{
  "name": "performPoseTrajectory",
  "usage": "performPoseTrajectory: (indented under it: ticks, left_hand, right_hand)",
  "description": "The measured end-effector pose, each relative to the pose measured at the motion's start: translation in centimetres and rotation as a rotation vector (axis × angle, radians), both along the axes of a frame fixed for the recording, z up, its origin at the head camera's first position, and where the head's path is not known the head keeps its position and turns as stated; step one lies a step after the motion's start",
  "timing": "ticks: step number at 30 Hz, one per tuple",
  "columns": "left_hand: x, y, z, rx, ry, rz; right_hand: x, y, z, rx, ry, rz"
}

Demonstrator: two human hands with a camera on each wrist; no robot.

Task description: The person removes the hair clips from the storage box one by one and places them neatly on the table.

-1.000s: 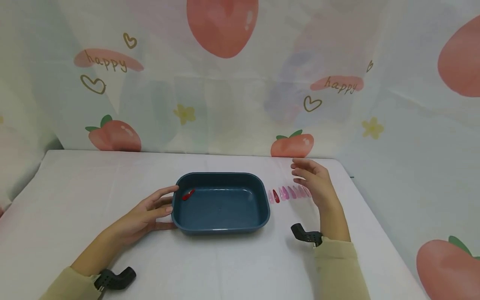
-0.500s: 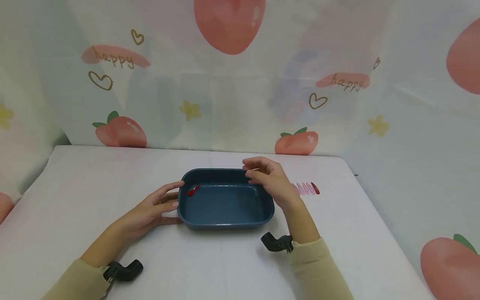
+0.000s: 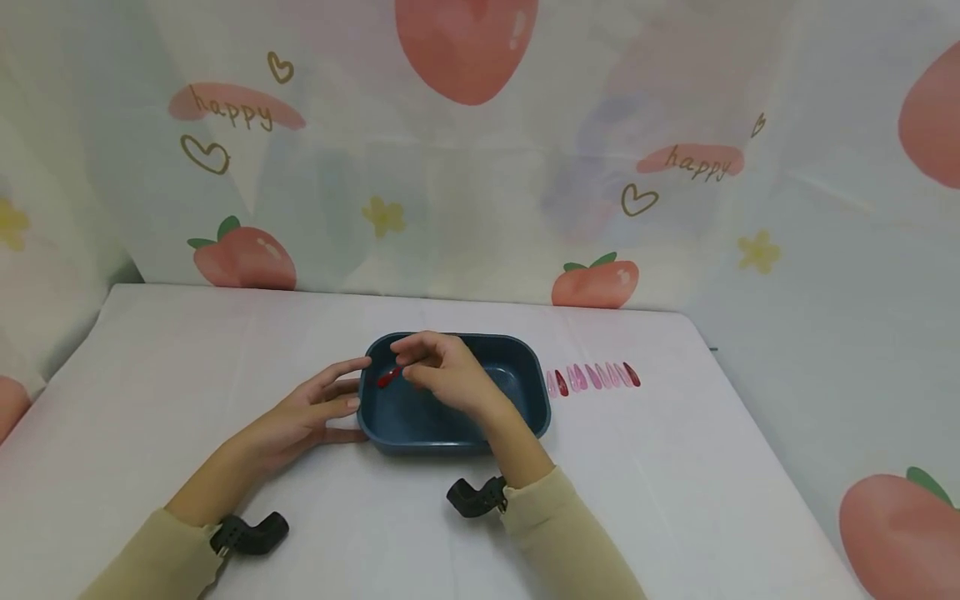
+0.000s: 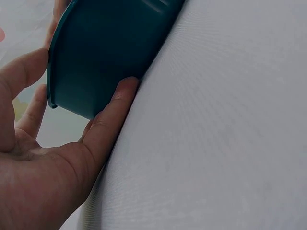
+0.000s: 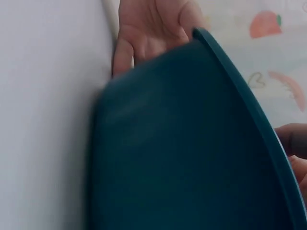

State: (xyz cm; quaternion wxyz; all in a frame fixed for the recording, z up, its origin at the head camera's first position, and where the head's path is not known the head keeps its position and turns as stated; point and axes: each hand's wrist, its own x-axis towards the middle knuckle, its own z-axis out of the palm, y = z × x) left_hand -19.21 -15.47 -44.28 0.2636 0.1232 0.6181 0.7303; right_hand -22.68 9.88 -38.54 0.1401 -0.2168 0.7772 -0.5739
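My left hand (image 3: 300, 417) steadies the left end of a dark blue rectangular basin (image 3: 420, 449); its fairly straight fingers touch the rim and outer wall. In the left wrist view the thumb and fingers (image 4: 108, 120) lie against that wall. Inside the basin, near its left end, lies one red hair clip (image 3: 387, 377), partly covered by my right hand. My right hand (image 3: 446, 371) hovers over the basin, fingertips close to this clip, fingers loosely bent, nothing visibly held. The right wrist view shows mostly the basin wall (image 5: 172, 143), with a bit of the right hand at the edge.
Right of the basin, several hair clips stand in a row: pink ones (image 3: 593, 376), a red one (image 3: 562, 383) near the left end and another red one (image 3: 632, 374) at the right end. A white cloth (image 3: 712, 500) covers the table. A printed backdrop (image 3: 480, 200) hangs behind.
My right hand has swept left from the row of clips to above the basin's left part, uncovering the row. The left hand stays at the basin. The head view has shifted slightly.
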Motion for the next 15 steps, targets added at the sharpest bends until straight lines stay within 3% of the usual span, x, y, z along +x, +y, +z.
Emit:
performPoseTrajectory:
  ticks: [4,8,15]
  left_hand:
    - [-0.1,0.1,0.2,-0.002,0.001,0.003]
    - [-0.2,0.1,0.1,0.005,0.003,-0.01]
    - [-0.1,0.1,-0.1,-0.005,0.021,-0.008]
  right_hand:
    - [-0.1,-1.4,-0.5,0.082,0.025,-0.022]
    - [-0.1,-2.0,-1.2,0.251,0.063,-0.016]
    - [0.9,-2.8,-2.0,0.571,0.231,0.063]
